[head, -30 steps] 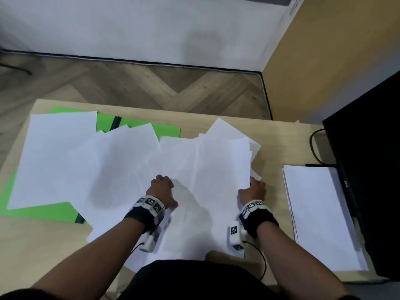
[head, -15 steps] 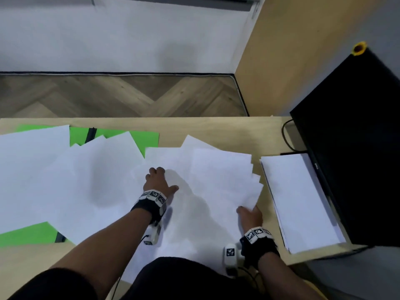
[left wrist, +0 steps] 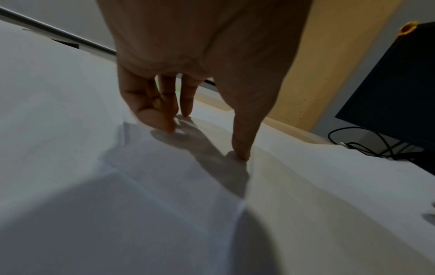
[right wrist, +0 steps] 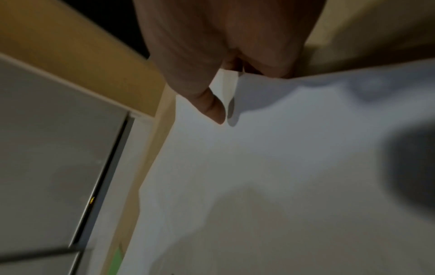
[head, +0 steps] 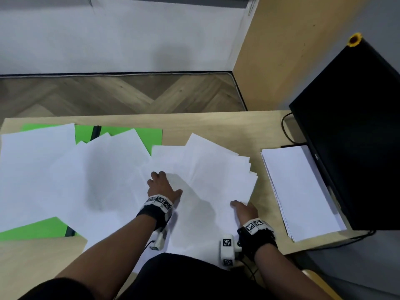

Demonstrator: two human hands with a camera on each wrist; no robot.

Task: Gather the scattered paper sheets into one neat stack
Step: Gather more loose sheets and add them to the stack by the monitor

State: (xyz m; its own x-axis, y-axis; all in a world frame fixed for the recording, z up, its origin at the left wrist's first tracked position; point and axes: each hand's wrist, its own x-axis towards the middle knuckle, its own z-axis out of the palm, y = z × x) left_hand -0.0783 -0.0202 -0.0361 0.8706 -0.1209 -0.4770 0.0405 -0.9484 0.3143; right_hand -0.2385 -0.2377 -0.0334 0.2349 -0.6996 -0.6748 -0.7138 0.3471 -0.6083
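Many loose white paper sheets point(head: 65, 169) lie overlapping across the wooden table point(head: 216, 124). A fanned bunch of sheets point(head: 216, 174) sits in the middle right. My left hand point(head: 162, 184) rests on it, with straight fingertips point(left wrist: 164, 126) and the thumb touching the top sheet point(left wrist: 164, 186). My right hand point(head: 244, 210) is at the bunch's near right corner. Its thumb point(right wrist: 214, 109) lies on top and its fingers are tucked under the edge of the sheets point(right wrist: 282, 148), pinching them. A squared white stack point(head: 303, 191) lies apart at the right.
Green sheets point(head: 39, 229) show under the loose paper at the left and back. A black monitor point(head: 357, 137) stands along the right edge beside the squared stack, with a black cable point(head: 285, 124) behind it. Bare table shows at the near left.
My right hand has slid toward me along the bunch's right edge to its near corner, and the sheets there have fanned out. My left hand stays pressed on the paper. The head view has swung right.
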